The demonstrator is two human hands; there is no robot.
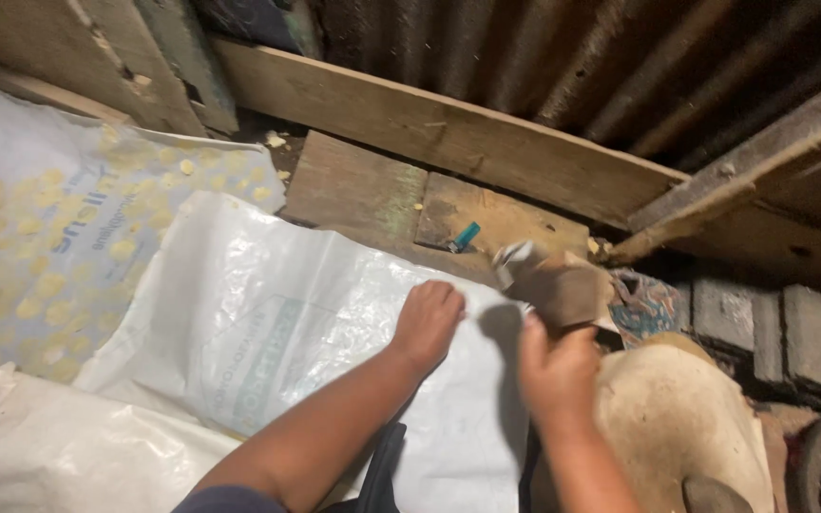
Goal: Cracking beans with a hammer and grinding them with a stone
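My left hand is closed into a loose fist and rests on a white woven plastic sack spread over the floor. My right hand grips a folded brown piece of paper or cardboard and holds it up just past the sack's right edge. A small turquoise lighter lies on a wooden board beyond both hands.
Another sack at left is dotted with several small yellowish pieces. A long wooden plank runs below a corrugated metal wall. A pale rounded object sits at lower right beside grey blocks.
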